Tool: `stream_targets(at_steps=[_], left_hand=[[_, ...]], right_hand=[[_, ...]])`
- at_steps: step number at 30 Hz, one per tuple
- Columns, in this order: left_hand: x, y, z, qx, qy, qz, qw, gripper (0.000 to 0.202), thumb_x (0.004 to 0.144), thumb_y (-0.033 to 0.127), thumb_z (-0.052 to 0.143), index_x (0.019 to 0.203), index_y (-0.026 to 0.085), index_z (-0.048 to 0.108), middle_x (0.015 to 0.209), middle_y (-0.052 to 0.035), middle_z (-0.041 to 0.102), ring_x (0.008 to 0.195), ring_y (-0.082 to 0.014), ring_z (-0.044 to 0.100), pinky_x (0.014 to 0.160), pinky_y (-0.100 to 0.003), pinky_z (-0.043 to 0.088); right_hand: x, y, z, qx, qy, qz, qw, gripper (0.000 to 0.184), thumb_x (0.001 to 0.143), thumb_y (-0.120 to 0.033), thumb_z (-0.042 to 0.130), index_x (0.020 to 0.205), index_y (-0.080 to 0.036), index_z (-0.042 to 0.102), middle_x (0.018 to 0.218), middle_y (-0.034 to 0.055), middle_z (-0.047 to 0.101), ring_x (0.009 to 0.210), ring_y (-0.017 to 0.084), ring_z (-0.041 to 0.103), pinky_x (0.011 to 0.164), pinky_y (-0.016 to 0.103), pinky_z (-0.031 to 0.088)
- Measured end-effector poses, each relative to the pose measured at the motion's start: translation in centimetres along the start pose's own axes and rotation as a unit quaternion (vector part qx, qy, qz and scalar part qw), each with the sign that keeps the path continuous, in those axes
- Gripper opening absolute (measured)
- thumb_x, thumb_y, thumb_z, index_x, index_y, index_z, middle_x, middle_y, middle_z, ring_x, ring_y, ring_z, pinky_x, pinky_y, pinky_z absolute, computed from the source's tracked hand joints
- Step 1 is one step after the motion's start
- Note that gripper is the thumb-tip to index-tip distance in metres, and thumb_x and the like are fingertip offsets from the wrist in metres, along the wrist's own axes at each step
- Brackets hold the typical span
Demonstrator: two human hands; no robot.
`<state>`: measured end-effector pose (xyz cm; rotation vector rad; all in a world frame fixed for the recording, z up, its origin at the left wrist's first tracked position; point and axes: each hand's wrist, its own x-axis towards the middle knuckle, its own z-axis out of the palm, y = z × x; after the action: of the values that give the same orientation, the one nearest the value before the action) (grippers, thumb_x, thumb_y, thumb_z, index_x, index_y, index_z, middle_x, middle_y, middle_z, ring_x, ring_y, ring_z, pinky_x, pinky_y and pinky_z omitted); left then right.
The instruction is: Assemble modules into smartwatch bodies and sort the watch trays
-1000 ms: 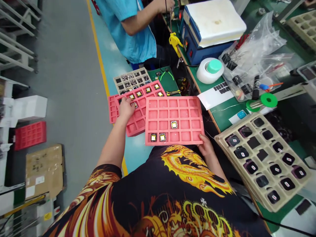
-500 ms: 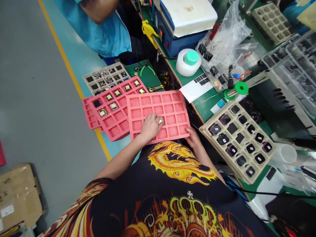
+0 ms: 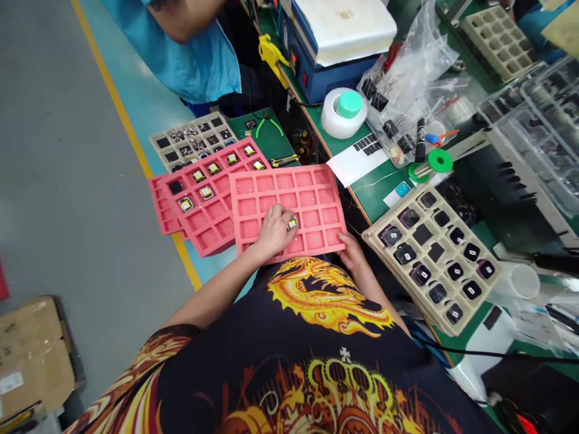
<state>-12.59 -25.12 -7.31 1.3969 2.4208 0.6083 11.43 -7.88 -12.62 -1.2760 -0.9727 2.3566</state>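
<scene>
My left hand point(image 3: 275, 231) is closed around a small square electronic module point(image 3: 292, 223) with a pale, yellowish face and dark edge. It holds the module over the middle of a pink compartment tray point(image 3: 286, 201); whether the module touches the tray floor I cannot tell. My right hand point(image 3: 351, 251) grips that tray at its near right corner, fingers partly hidden beneath it. To the left, a second pink tray point(image 3: 220, 208) holds several similar modules and one black square piece point(image 3: 176, 187). Another pink tray point(image 3: 159, 205) shows from under it.
Beyond the pink trays lies a beige tray point(image 3: 156, 141) of small parts. On the green bench at right are a beige tray point(image 3: 425, 289) of dark watch-like pieces, a solder spool point(image 3: 439, 160), a tape roll point(image 3: 332, 120) and a blue machine point(image 3: 330, 84). A person in blue point(image 3: 199, 66) is nearby.
The module in my left hand has dropped slightly toward the tray and shows more of its face. My right hand keeps its hold on the tray corner. The view has shifted a little.
</scene>
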Motion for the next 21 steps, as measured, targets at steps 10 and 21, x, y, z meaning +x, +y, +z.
stream_targets(at_steps=[10,21], left_hand=[[-0.3,-0.5,-1.3,-0.046,-0.022,0.062,0.997,0.024,0.106,0.027,0.064,0.127,0.018,0.075,0.126,-0.0149,0.074,0.117,-0.0358,0.063,0.110,-0.052,0.051],[3.2,-2.9,-3.1,-0.384,0.090,-0.107,0.913,0.022,0.087,0.026,0.079,0.108,0.019,0.081,0.092,-0.0036,0.079,0.072,-0.0167,0.064,0.072,-0.032,0.053]], right_hand=[[-0.1,0.1,0.0,0.000,0.009,0.003,1.000,0.047,0.071,-0.041,0.097,0.114,-0.030,0.079,0.112,0.0000,0.086,0.103,0.026,0.082,0.073,0.034,0.070],[0.3,0.1,-1.0,-0.029,0.000,-0.002,1.000,0.040,0.075,-0.043,0.097,0.111,-0.035,0.080,0.117,-0.0007,0.086,0.113,0.029,0.081,0.086,0.041,0.071]])
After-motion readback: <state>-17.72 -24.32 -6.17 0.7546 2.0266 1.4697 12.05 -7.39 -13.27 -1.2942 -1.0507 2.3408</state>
